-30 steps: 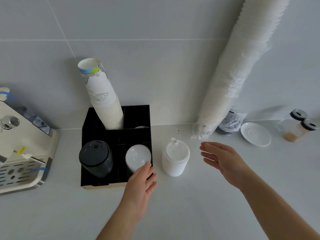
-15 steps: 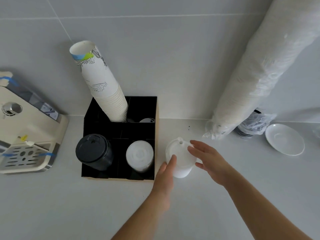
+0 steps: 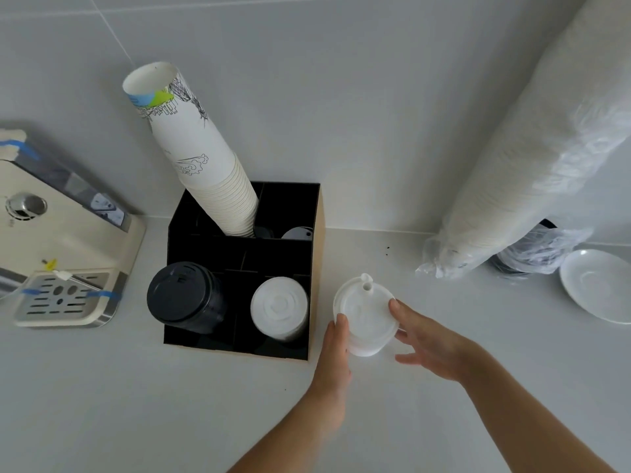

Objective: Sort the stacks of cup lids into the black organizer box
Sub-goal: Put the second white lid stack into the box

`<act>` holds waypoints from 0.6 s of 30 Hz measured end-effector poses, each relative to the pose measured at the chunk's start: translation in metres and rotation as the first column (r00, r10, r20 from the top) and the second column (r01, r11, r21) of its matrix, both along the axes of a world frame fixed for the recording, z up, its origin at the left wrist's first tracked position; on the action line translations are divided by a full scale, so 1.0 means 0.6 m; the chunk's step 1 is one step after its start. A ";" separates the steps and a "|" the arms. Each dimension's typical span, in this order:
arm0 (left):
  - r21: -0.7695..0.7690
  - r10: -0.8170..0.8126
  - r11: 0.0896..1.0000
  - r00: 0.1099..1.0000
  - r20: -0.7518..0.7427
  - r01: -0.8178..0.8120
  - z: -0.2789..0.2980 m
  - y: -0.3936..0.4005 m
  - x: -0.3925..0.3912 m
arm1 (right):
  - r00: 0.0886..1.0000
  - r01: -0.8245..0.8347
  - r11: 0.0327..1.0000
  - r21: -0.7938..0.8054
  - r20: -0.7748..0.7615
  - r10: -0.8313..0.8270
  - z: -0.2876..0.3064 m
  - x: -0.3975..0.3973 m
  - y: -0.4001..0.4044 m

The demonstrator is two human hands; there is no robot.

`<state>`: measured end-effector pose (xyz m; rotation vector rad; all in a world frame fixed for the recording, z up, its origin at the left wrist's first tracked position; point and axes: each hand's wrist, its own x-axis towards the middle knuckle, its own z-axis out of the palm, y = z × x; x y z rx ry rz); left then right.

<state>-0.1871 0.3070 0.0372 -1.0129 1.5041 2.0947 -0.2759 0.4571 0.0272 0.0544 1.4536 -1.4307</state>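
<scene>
**Two hands close around a stack of white lids beside the organizer**

On the pale grey counter (image 3: pixel 136 404), a long plastic-wrapped sleeve of white paper cups (image 3: pixel 532 165) leans against the wall. The black square divided organizer box (image 3: pixel 239 348) holds printed paper cups (image 3: pixel 205 172), a black lid stack (image 3: pixel 184 297) and a white lid stack (image 3: pixel 279 307). Just right of it, the left hand (image 3: pixel 333 363) and right hand (image 3: pixel 430 343) grip opposite sides of a white spouted lid stack (image 3: pixel 365 315).

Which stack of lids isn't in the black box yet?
The white lid stack with the spout, on the counter right of the black organizer box, between both hands; the other stacks sit inside compartments.
</scene>
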 end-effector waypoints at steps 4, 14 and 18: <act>0.008 0.022 1.000 1.000 0.008 -0.022 -0.003 -0.006 0.001 | 1.000 -0.020 0.999 -0.034 -0.001 0.020 0.004 0.002 -0.002; 0.015 0.014 1.000 0.992 -0.128 -0.013 0.032 -0.012 0.019 | 0.992 -0.001 0.999 -0.036 -0.128 -0.003 0.048 0.033 0.001; 0.002 -0.004 1.000 0.984 -0.177 0.004 0.046 -0.014 0.043 | 0.985 -0.006 1.000 -0.025 -0.173 0.002 0.085 0.055 0.001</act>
